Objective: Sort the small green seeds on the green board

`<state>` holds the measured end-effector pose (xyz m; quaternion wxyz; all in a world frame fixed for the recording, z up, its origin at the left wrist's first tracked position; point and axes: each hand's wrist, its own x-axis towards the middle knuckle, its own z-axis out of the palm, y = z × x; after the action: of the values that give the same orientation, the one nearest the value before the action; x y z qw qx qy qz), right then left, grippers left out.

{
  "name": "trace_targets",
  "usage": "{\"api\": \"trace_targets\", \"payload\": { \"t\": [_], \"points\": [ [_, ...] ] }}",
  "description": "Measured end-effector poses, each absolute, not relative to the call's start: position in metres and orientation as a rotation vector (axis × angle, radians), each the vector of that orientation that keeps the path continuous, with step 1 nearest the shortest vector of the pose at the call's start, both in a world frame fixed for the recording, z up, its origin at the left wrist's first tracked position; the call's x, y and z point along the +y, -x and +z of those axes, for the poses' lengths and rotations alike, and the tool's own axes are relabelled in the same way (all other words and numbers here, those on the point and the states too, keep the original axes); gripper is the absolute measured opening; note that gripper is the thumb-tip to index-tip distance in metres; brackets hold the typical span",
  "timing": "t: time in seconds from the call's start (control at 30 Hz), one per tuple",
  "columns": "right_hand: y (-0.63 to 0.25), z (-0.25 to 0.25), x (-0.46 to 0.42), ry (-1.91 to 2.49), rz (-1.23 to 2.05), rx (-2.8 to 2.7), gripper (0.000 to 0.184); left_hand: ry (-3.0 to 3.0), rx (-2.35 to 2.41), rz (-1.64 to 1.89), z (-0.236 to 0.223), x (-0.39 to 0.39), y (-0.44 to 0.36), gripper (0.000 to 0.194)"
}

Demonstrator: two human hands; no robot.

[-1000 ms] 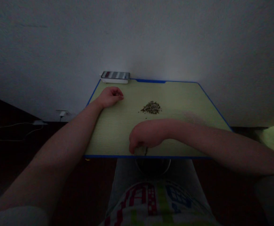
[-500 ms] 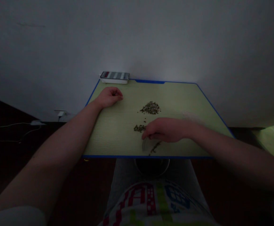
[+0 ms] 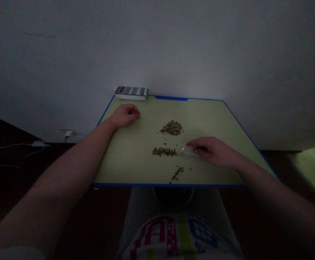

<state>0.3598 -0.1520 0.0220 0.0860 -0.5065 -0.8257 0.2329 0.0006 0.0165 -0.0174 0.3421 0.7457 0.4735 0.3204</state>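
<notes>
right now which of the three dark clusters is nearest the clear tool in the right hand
The middle row: its right end almost meets the clear tool. The heaped pile lies farther back, the sparse trail nearer the table's front edge.

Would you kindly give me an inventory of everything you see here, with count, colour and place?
Table: one, yellow-green with blue edging, against the wall
Wall: one, grey, behind
Far pile of small bits: one, dark brownish, mid-table
Middle row of bits: one, dark greenish, nearer
Near trail of bits: one, dark, by the front edge
Flat screened device: one, dark, on the white box
White box: one, white, far left corner
Round container: one, dark, below the front edge
Plug: one, white, wall at left
Cable: pale, lower left; count unclear
Clear piece: one, transparent, in the right grip
Left grip: one, bare, on the table
Right grip: one, bare, over the table
</notes>
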Motion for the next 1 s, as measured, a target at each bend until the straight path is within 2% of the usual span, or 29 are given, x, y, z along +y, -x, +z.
{"api": "trace_targets", "payload": {
  "t": [0.63,1.0],
  "points": [
    [-0.325,0.008,-0.19,1.309,0.774,-2.351,0.038,-1.883,1.238,0.824,-0.013,0.012,-0.003,0.017],
    [-0.351,-0.005,-0.186,1.539,0.673,-1.89,0.034,-1.92,1.26,0.843,-0.014,0.014,-0.004,0.02]
  ]
}}
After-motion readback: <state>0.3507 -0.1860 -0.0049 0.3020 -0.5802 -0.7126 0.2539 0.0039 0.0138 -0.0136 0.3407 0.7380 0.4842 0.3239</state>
